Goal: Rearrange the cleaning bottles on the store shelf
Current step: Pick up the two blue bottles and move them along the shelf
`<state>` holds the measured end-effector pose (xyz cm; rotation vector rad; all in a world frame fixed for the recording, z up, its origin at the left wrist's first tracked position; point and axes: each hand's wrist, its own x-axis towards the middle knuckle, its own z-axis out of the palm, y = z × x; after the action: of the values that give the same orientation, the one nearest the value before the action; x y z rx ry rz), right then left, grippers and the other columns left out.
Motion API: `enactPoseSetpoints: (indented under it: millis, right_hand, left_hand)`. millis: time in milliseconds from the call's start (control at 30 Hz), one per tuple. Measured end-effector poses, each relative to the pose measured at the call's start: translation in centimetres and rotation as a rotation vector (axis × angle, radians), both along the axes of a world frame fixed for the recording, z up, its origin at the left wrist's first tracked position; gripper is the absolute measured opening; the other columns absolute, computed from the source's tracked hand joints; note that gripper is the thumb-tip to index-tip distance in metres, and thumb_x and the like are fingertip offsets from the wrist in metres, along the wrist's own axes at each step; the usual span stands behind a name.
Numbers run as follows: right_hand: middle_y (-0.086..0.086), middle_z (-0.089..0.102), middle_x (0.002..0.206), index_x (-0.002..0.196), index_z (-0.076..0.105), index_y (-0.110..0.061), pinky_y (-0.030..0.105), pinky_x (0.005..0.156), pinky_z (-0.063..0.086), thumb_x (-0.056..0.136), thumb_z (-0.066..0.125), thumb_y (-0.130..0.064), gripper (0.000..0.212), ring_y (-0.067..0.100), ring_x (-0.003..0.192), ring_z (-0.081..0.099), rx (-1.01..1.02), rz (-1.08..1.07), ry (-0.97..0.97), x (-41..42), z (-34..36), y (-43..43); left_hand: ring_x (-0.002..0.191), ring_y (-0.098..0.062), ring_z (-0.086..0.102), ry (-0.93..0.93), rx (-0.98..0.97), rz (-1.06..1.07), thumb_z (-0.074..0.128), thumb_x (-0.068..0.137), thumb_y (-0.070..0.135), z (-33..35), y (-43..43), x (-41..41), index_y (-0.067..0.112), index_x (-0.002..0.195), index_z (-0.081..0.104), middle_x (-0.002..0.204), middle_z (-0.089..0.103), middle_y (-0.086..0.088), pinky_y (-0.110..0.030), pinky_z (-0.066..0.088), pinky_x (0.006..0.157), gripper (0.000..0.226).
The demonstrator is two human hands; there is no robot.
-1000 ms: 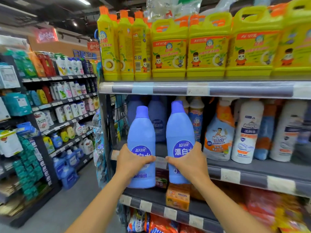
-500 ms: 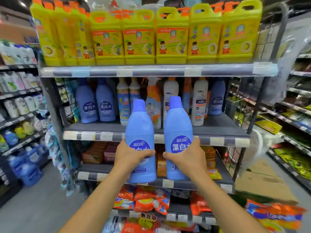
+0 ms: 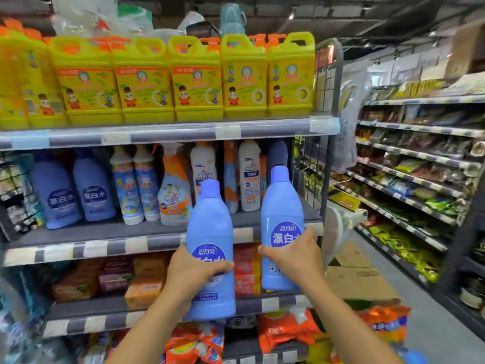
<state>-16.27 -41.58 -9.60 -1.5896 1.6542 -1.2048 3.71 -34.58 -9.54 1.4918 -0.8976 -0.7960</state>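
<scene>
left hand (image 3: pixel 193 274) and right hand (image 3: pixel 291 261) fingers each wrapped round a blue bottle (image 3: pixel 211 248), second bottle (image 3: pixel 282 232); full, likely heavy, slick plastic, so grip mid-body.

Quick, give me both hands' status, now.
Left hand: fingers closed around the nearer blue bottle, held upright.
Right hand: fingers closed around the other blue bottle, held upright.

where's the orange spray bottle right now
In the head view, the orange spray bottle stands on the middle shelf, between two white-and-blue bottles on its left and a white bottle behind-right.
</scene>
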Motion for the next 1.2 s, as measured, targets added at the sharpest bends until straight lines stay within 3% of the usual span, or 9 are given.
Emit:
enactPoseSetpoints:
  millis: [200, 333, 467, 600, 733, 833, 967, 1200]
  right_hand:
    - [-0.011, 0.047, 0.080, 0.103, 0.035, -0.018, 0.018, 0.039, 0.033, 0.047, 0.086, -0.054, 0.084, 0.001, 0.062, 0.047, 0.007, -0.082, 0.025, -1.5, 1.3, -6.1]
    - [-0.003, 0.051, 0.089, 0.114, 0.038, -0.014, 0.026, 0.046, 0.035, 0.045, 0.082, -0.058, 0.093, 0.016, 0.073, 0.053, 0.020, -0.097, 0.048, -2.3, 2.0, -10.0]
    - [0.004, 0.056, 0.101, 0.109, 0.044, -0.016, 0.025, 0.047, 0.037, 0.042, 0.081, -0.060, 0.088, 0.022, 0.082, 0.057, 0.019, -0.069, 0.055, -2.5, 3.0, -13.6]
    - [0.008, 0.056, 0.105, 0.109, 0.050, -0.011, 0.031, 0.058, 0.050, 0.040, 0.082, -0.058, 0.090, 0.023, 0.084, 0.060, -0.018, -0.047, 0.033, -2.5, 3.5, -18.6]
    - [0.012, 0.057, 0.108, 0.111, 0.053, -0.006, 0.030, 0.063, 0.049, 0.036, 0.076, -0.066, 0.098, 0.027, 0.093, 0.060, -0.057, -0.040, 0.100, -1.9, 3.6, -23.7]
    - [0.014, 0.053, 0.118, 0.119, 0.047, -0.004, 0.031, 0.076, 0.053, 0.040, 0.082, -0.062, 0.104, 0.026, 0.101, 0.057, -0.081, -0.064, 0.077, -1.4, 3.3, -27.6]
    - [0.014, 0.040, 0.124, 0.127, 0.039, -0.004, 0.033, 0.088, 0.044, 0.042, 0.086, -0.054, 0.109, 0.029, 0.113, 0.044, -0.137, -0.118, 0.102, -1.1, 2.3, -30.9]
    - [0.018, 0.049, 0.124, 0.124, 0.043, -0.001, 0.044, 0.094, 0.047, 0.049, 0.087, -0.048, 0.099, 0.034, 0.114, 0.049, -0.238, -0.105, 0.068, -0.4, 1.4, -34.1]
  left_hand:
    - [0.055, -0.016, 0.071, 0.030, -0.018, -0.109, 0.091, 0.024, 0.024, 1.1, -4.5, -0.5, 0.011, 0.084, 0.068, 0.068, 0.075, -0.001, -0.026, 0.053, 0.045, 0.066]
    - [0.053, -0.017, 0.071, 0.046, -0.004, -0.173, 0.092, 0.028, 0.019, 0.9, -6.5, -0.8, 0.011, 0.082, 0.067, 0.066, 0.075, -0.002, -0.025, 0.052, 0.043, 0.059]
    - [0.058, -0.022, 0.073, 0.060, 0.020, -0.201, 0.093, 0.039, 0.010, 1.1, -7.8, -1.4, 0.010, 0.083, 0.068, 0.070, 0.076, -0.006, -0.030, 0.055, 0.048, 0.051]
    - [0.064, -0.026, 0.074, 0.059, 0.019, -0.177, 0.091, 0.026, 0.023, 1.5, -9.6, -2.6, 0.010, 0.087, 0.069, 0.074, 0.077, -0.008, -0.036, 0.059, 0.053, 0.066]
    - [0.065, -0.027, 0.074, 0.077, 0.022, -0.148, 0.091, 0.023, 0.026, 1.6, -10.7, -3.7, 0.009, 0.091, 0.068, 0.075, 0.077, -0.008, -0.039, 0.059, 0.055, 0.074]
    - [0.066, -0.027, 0.074, 0.076, 0.020, -0.113, 0.093, 0.025, 0.025, 1.8, -11.7, -4.3, 0.011, 0.092, 0.068, 0.075, 0.077, -0.007, -0.040, 0.060, 0.056, 0.073]
    - [0.063, -0.025, 0.074, 0.081, -0.006, -0.080, 0.095, 0.038, 0.016, 1.8, -12.8, -5.3, 0.011, 0.091, 0.068, 0.073, 0.076, -0.006, -0.036, 0.058, 0.051, 0.060]
    - [0.062, -0.023, 0.074, 0.065, -0.026, -0.041, 0.094, 0.042, 0.013, 1.5, -13.7, -6.2, 0.014, 0.092, 0.067, 0.073, 0.076, -0.004, -0.033, 0.057, 0.049, 0.056]
